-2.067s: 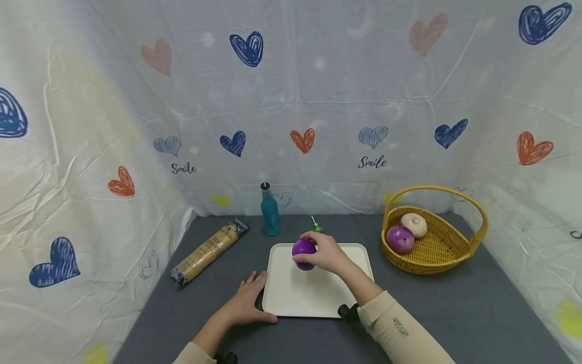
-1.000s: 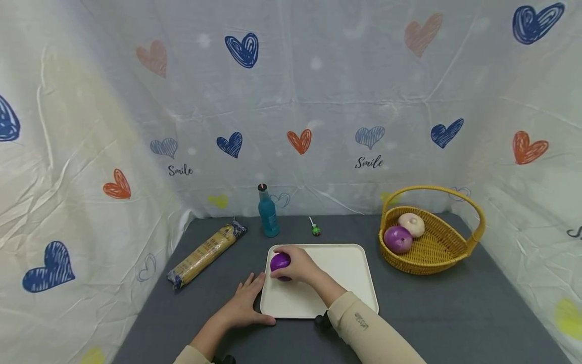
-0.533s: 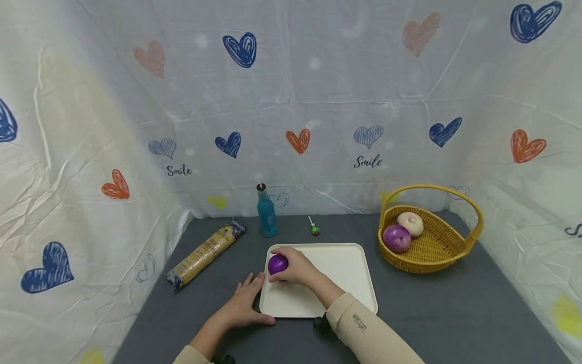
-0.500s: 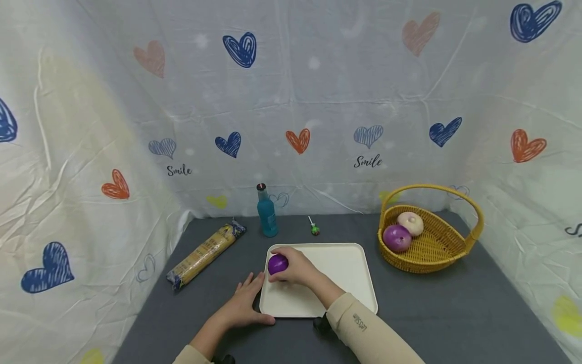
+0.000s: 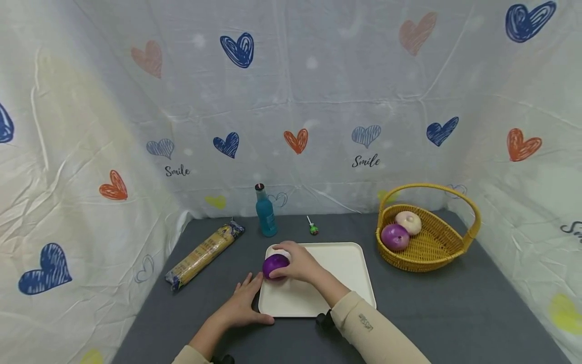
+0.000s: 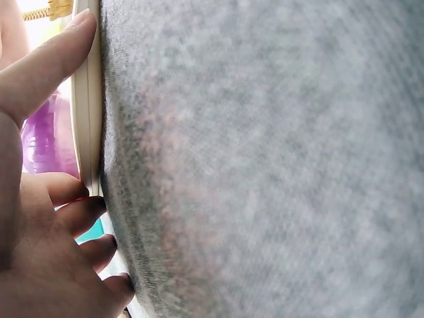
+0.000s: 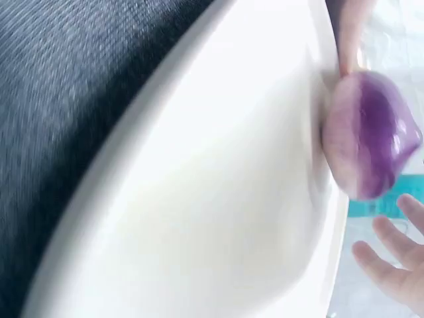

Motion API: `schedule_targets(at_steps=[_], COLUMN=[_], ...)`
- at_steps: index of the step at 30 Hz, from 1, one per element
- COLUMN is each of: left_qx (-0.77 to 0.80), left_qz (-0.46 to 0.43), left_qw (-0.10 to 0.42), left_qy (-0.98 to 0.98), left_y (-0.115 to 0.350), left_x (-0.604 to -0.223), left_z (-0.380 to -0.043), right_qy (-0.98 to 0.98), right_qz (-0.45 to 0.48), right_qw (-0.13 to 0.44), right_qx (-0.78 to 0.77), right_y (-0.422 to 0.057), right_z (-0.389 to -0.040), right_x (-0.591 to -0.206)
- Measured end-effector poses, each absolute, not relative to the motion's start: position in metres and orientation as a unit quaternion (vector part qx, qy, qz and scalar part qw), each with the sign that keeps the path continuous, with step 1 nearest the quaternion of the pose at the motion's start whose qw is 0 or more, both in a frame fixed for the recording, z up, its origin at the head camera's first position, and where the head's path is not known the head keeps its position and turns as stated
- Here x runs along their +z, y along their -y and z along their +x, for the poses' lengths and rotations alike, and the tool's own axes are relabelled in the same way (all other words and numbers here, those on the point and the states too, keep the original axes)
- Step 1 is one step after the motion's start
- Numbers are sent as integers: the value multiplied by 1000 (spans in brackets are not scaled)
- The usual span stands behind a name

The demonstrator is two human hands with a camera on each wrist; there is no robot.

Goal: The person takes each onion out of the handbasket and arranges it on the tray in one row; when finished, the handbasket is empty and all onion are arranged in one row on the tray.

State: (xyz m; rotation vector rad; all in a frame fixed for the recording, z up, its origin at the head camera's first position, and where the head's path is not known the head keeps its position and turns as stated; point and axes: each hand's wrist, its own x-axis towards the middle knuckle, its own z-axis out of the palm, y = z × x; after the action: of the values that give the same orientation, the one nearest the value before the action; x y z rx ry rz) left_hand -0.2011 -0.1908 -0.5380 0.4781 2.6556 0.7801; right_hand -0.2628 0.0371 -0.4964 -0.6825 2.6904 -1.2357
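A purple onion (image 5: 275,266) with a pale end sits at the far left part of the white tray (image 5: 325,283). My right hand (image 5: 297,260) is over it, thumb overlapping its side in the head view. In the right wrist view the fingers (image 7: 397,248) are spread and apart from the onion (image 7: 371,136). My left hand (image 5: 245,302) lies spread at the tray's near left corner. Its fingertips meet the left edge, and its thumb (image 6: 56,59) rests along the front rim.
A yellow wicker basket (image 5: 423,264) at the right holds another purple onion (image 5: 395,237) and a whitish bulb (image 5: 408,223). Behind the tray are a blue bottle (image 5: 265,215) and a green lollipop (image 5: 313,230). A long yellow packet (image 5: 205,254) lies at the left.
My right hand has carried the onion left from the tray's middle to its left side. The onion has turned, showing its pale end, and the fingers have loosened. My left hand stays put.
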Motion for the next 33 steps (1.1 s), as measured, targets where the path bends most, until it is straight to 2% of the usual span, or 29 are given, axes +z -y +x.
schedule_targets(at_steps=[25,33], left_qx=[273,278], left_qz=[177,180], left_qw=[151,149], left_qy=[-934,-932], left_y=[189,191], left_x=[-540,-544], left_z=[-205,-201], right_qy=[-876,-879], right_qz=[-177,-158], right_qw=[-12,-12], right_qx=[-449,-450], right_y=[-101,-123], right_z=[-262,-257], right_x=[-459,-456])
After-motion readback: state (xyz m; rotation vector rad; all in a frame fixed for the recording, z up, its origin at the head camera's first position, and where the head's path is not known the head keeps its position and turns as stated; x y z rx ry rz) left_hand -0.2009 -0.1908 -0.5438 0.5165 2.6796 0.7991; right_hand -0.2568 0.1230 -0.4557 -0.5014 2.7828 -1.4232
